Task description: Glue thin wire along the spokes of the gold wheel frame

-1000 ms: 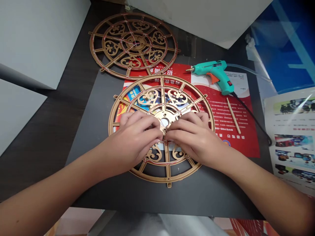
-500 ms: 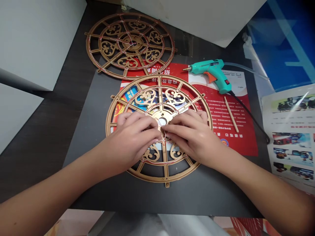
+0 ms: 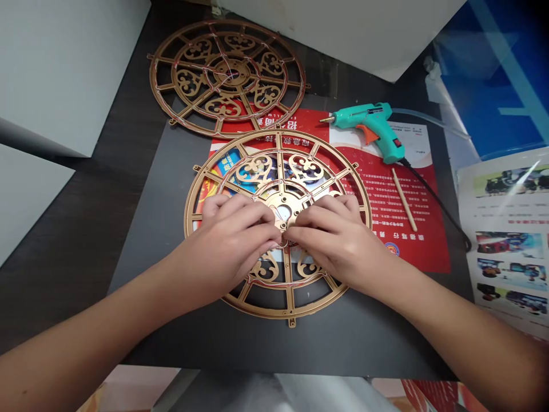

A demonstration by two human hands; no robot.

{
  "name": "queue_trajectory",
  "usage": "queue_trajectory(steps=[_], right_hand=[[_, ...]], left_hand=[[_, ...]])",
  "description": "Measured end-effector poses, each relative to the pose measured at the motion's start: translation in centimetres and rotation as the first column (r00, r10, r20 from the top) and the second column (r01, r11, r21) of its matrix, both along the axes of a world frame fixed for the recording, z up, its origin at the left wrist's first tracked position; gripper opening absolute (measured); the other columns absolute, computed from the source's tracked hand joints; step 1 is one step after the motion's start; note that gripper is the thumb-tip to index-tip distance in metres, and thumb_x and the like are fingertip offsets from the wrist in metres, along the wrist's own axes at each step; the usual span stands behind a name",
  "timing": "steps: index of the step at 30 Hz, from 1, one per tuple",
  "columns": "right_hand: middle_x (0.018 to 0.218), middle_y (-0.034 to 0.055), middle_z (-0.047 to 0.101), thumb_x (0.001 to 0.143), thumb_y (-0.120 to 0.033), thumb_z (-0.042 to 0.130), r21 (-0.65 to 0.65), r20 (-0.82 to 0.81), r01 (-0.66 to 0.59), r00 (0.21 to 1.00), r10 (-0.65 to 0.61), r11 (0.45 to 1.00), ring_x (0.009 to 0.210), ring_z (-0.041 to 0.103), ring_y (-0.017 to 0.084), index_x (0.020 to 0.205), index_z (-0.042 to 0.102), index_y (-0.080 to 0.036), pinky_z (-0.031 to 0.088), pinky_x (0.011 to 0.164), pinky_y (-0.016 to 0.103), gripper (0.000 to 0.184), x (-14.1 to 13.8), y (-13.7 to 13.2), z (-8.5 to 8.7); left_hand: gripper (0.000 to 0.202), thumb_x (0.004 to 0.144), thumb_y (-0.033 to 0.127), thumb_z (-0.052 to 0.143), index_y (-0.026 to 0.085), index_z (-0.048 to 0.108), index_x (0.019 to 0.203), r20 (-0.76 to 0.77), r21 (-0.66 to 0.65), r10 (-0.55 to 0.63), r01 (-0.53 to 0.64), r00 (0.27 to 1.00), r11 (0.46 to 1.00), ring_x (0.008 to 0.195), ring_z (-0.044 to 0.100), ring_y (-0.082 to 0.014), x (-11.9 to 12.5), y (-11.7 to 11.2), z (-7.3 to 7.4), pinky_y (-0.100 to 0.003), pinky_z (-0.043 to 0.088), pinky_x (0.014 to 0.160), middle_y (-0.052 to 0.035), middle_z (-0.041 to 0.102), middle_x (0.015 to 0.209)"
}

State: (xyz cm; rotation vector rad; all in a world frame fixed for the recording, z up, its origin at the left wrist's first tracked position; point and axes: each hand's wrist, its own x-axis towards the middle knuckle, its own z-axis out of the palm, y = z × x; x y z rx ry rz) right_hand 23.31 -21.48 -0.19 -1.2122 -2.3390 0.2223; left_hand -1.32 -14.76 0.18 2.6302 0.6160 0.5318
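Observation:
A round gold-coloured lattice frame point(image 3: 290, 292) with spokes, scrollwork and a central hub lies flat in front of me. Thin red and white wire point(image 3: 281, 284) runs along its inner ring. Over the left of the hub is my left hand point(image 3: 235, 237), its thumb and fingertips pinched together near the hub's lower edge. My right hand point(image 3: 337, 234) meets it from the other side, also closed in a pinch, fingertips nearly touching the left ones. A fine strand of wire shows at the fingertips; the exact grip is mostly hidden by the fingers.
A second wired lattice frame point(image 3: 155, 86) lies behind, slightly overlapping the first. At the right rests a teal glue gun point(image 3: 364, 121) with a black cord point(image 3: 433, 194), above a pale wooden stick point(image 3: 404, 199). Red printed sheets point(image 3: 433, 246) lie underneath. White boxes point(image 3: 351, 34) stand at the back.
My right fingers have drawn slightly down and curled closer, uncovering more of the hub. My left hand has hardly moved.

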Motion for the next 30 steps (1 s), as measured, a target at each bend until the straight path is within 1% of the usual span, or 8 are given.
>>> queue_trajectory(steps=[3, 6, 11, 14, 21, 24, 27, 30], right_hand=[[0.106, 0.0007, 0.079, 0.108, -0.014, 0.066, 0.007, -0.019, -0.020, 1.000, 0.020, 1.000, 0.098, 0.058, 0.021, 0.111, 0.079, -0.022, 0.033, 0.084, 0.041, 0.016, 0.2, 0.0, -0.1], [0.109, -0.0001, 0.082, 0.107, -0.012, 0.068, -0.002, -0.050, -0.034, 0.998, 0.033, 0.999, 0.101, 0.059, 0.021, 0.116, 0.080, -0.022, 0.035, 0.086, 0.041, 0.018, 0.5, -0.1, -0.2], [0.111, 0.0033, 0.081, 0.107, -0.014, 0.065, -0.048, -0.093, -0.058, 0.994, 0.054, 0.997, 0.104, 0.062, 0.023, 0.116, 0.081, -0.018, 0.037, 0.088, 0.043, 0.018, 0.6, -0.4, 0.2], [0.111, 0.0060, 0.081, 0.104, -0.014, 0.064, -0.055, -0.103, -0.082, 0.992, 0.076, 0.995, 0.105, 0.063, 0.025, 0.114, 0.082, -0.015, 0.038, 0.089, 0.045, 0.020, 0.6, -0.5, 0.5], [0.111, 0.0052, 0.082, 0.105, -0.015, 0.065, -0.048, -0.080, -0.094, 0.993, 0.090, 0.994, 0.107, 0.064, 0.027, 0.113, 0.083, -0.014, 0.038, 0.090, 0.046, 0.020, 0.6, -0.5, 0.7], [0.110, 0.0046, 0.082, 0.105, -0.015, 0.066, -0.043, -0.087, -0.086, 0.993, 0.082, 0.995, 0.108, 0.064, 0.027, 0.112, 0.083, -0.014, 0.039, 0.091, 0.046, 0.019, 0.5, -0.6, 0.7], [0.109, 0.0043, 0.083, 0.104, -0.016, 0.067, -0.039, -0.091, -0.072, 0.993, 0.069, 0.997, 0.109, 0.064, 0.027, 0.109, 0.084, -0.015, 0.039, 0.092, 0.046, 0.018, 0.4, -0.5, 0.6], [0.109, 0.0039, 0.083, 0.104, -0.016, 0.068, -0.038, -0.101, -0.066, 0.993, 0.062, 0.997, 0.109, 0.064, 0.027, 0.109, 0.084, -0.016, 0.039, 0.093, 0.046, 0.017, 0.4, -0.4, 0.4]], left_hand=[[0.017, 0.111, 0.018, 0.057, 0.025, 0.071, 0.104, -0.004, -0.005, 0.007, -0.007, 1.000, 1.000, 0.107, 0.061, -0.0215, 0.0, 0.1, 0.1, -0.041, 0.031, 0.094, -0.0002, 0.072, 0.107], [0.015, 0.110, 0.020, 0.061, 0.025, 0.074, 0.103, -0.019, -0.047, 0.012, -0.013, 1.000, 0.999, 0.106, 0.061, -0.0207, 0.2, 0.0, 0.3, -0.040, 0.030, 0.094, 0.0010, 0.073, 0.107], [0.012, 0.105, 0.021, 0.071, 0.028, 0.077, 0.098, 0.037, -0.166, 0.110, -0.102, 0.993, 0.981, 0.101, 0.063, -0.0181, 0.5, -0.3, 0.6, -0.040, 0.031, 0.094, 0.0057, 0.074, 0.101], [0.011, 0.103, 0.021, 0.073, 0.028, 0.077, 0.095, 0.045, -0.218, 0.152, -0.138, 0.987, 0.966, 0.100, 0.064, -0.0168, 0.7, -0.3, 0.7, -0.040, 0.031, 0.095, 0.0072, 0.075, 0.098], [0.013, 0.099, 0.019, 0.075, 0.029, 0.078, 0.092, 0.038, -0.231, 0.182, -0.169, 0.983, 0.958, 0.099, 0.066, -0.0168, 0.9, -0.4, 0.7, -0.041, 0.030, 0.095, 0.0078, 0.075, 0.097], [0.012, 0.101, 0.020, 0.074, 0.028, 0.078, 0.093, 0.042, -0.183, 0.147, -0.137, 0.988, 0.973, 0.099, 0.066, -0.0173, 0.7, -0.2, 0.6, -0.041, 0.032, 0.094, 0.0068, 0.076, 0.097], [0.013, 0.105, 0.023, 0.070, 0.027, 0.077, 0.094, 0.036, -0.084, 0.048, -0.044, 0.998, 0.995, 0.099, 0.066, -0.0181, 0.2, 0.2, 0.6, -0.041, 0.032, 0.094, 0.0050, 0.076, 0.097], [0.013, 0.106, 0.022, 0.069, 0.026, 0.077, 0.097, 0.026, -0.022, -0.034, 0.034, 0.999, 0.999, 0.097, 0.067, -0.0175, -0.2, 0.6, 0.7, -0.042, 0.032, 0.095, 0.0044, 0.076, 0.097]])
